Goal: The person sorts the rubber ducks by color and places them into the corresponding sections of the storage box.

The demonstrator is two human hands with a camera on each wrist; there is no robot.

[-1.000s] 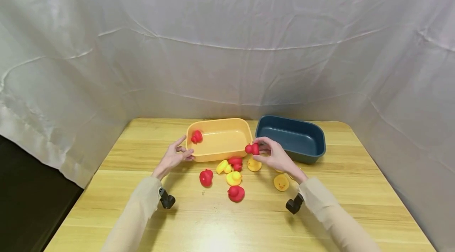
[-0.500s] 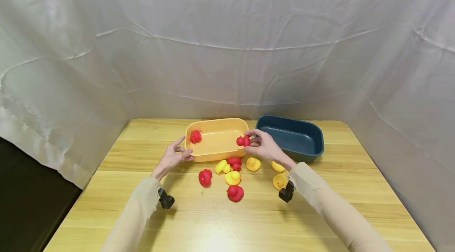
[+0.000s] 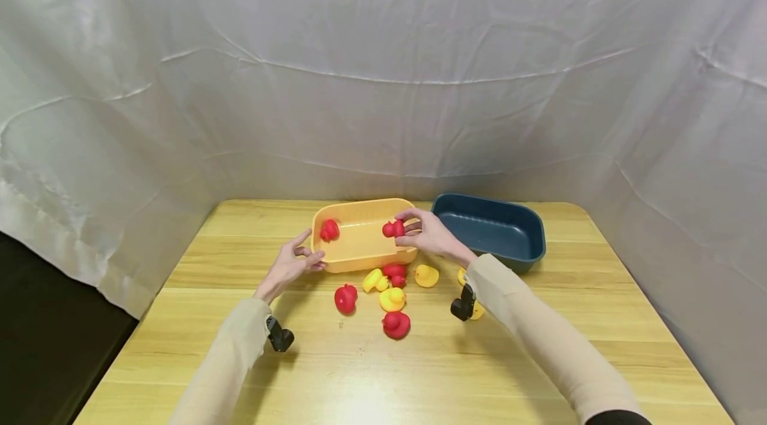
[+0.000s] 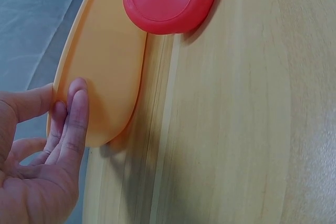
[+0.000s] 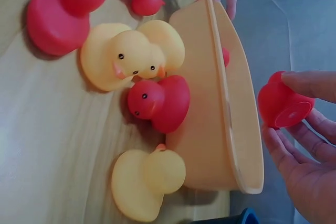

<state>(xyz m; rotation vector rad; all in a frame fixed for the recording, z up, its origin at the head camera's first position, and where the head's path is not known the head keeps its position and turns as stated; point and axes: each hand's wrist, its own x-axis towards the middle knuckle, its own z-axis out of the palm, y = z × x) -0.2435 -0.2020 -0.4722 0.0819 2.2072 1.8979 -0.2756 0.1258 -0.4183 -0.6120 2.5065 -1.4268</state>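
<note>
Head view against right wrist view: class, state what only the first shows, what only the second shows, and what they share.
Only the head view shows the blue tub, empty, the whole wooden table and both sleeves.

Only the right wrist view shows the painted eyes of a red duck lying against the yellow tub's outer wall.

Both show the right hand pinching a red duck over the yellow tub, and the left hand touching that tub's far end.

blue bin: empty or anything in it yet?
Empty. The blue bin shows only bare floor in the head view; no ducks inside.
</note>
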